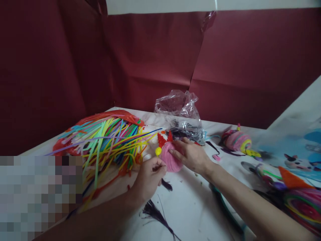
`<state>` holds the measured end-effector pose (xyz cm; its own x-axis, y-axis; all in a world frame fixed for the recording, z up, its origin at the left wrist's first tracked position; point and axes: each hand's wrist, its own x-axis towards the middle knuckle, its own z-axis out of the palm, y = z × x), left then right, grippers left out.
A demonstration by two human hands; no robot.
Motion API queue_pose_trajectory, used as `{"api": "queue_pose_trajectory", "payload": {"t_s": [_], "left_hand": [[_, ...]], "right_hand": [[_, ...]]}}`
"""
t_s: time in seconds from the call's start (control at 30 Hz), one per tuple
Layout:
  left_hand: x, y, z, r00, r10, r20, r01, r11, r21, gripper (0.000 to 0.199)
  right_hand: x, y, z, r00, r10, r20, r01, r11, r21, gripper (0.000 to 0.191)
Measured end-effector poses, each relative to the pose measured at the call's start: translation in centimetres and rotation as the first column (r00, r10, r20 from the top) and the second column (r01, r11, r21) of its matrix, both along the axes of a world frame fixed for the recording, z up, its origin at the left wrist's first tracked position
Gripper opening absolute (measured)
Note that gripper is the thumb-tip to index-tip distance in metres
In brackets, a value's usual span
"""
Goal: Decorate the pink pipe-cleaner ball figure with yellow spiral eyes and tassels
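Maroon sheets (155, 50) back our white counter (193, 211), where pipe cleaners (110, 137) lie unused; our right hand (193, 155) holds the already-wound pink ball (167, 160) there, our left hand (147, 175) is pinched closed (on what, we cannot tell); red spikes (161, 140) top it, a yellow bobble (158, 151) alongside

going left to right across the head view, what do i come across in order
Pile of colourful fuzzy stems, left hand, pink ball, right hand, small pink-ended dark piece, pink-and-yellow striped ball, orange pointed piece.
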<state>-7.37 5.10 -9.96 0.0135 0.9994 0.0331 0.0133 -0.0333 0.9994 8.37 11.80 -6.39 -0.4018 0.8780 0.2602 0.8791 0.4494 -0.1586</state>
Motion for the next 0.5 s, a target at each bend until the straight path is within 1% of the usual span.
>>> {"api": "queue_pose_trajectory", "payload": {"t_s": [0.07, 0.13, 0.3, 0.4, 0.5], "left_hand": [[-0.4, 0.1, 0.1, 0.999, 0.033, 0.004, -0.033, 0.999, 0.007, 0.011], [-0.6, 0.3, 0.2, 0.998, 0.062, 0.013, -0.063, 0.998, 0.01, 0.012], [-1.0, 1.4, 0.8, 0.993, 0.101, 0.053, -0.102, 0.995, 0.013, 0.011], [-1.0, 2.0, 1.3, 0.992, 0.094, 0.089, -0.094, 0.996, 0.002, 0.013], [-0.8, 2.4, 1.8, 0.99, 0.046, 0.134, -0.045, 0.999, -0.015, 0.014]], "right_hand": [[0.1, 0.1, 0.0, 1.0, -0.029, 0.008, 0.029, 1.0, 0.006, 0.038], [0.2, 0.3, -0.2, 1.0, -0.021, -0.012, 0.021, 1.0, 0.013, 0.036], [0.7, 1.0, -1.3, 0.982, 0.09, -0.164, -0.086, 0.996, 0.03, 0.028], [0.9, 1.2, -1.7, 0.951, 0.143, -0.274, -0.137, 0.99, 0.042, 0.024], [0.9, 1.2, -1.7, 0.914, 0.144, -0.38, -0.146, 0.989, 0.025, 0.02]]}}
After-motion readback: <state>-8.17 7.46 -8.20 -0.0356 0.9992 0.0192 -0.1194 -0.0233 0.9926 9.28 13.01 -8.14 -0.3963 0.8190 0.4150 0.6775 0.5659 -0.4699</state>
